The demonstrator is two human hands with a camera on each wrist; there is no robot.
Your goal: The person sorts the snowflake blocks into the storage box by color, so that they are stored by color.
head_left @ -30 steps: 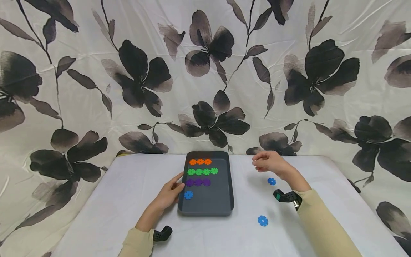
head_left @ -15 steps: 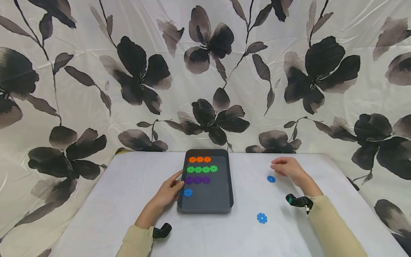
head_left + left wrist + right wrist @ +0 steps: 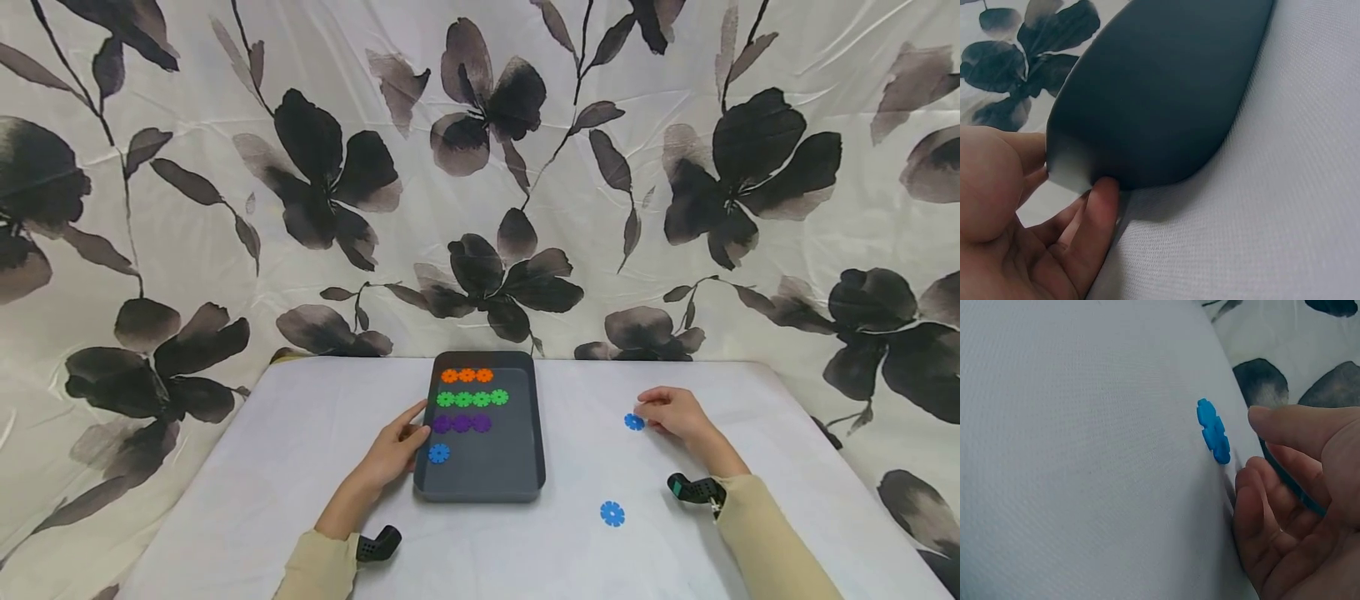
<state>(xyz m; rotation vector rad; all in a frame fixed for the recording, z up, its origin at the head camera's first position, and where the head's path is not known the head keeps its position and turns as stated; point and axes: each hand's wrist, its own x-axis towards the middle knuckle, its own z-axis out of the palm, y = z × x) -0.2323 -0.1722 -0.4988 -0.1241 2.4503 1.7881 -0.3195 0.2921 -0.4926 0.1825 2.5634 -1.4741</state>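
The left hand point(image 3: 393, 446) holds the near-left side of a dark grey tray point(image 3: 498, 479), thumb at its rim and fingers against its wall, as the left wrist view of the tray point(image 3: 1160, 94) shows. Over on the right, the right hand point(image 3: 675, 414) is low above the table beside a blue notched plastic disc point(image 3: 633, 422). Its fingertips overlap that disc's edge in the head view. In the right wrist view a gap shows between the thumb and the blue disc point(image 3: 1213, 431), which lies flat on the cloth. A second blue disc point(image 3: 612, 514) lies nearer the front.
Inside the tray are rows of joined-looking discs: three orange point(image 3: 467, 376), several green point(image 3: 473, 399) and three purple point(image 3: 462, 424). One blue disc point(image 3: 438, 453) sits alone below them. A white cloth covers the table point(image 3: 570, 550); a floral curtain point(image 3: 480, 200) hangs behind it.
The right hand has moved rightward, then down toward the far blue disc on the table. The left hand stays at the tray, and the discs lie as before.
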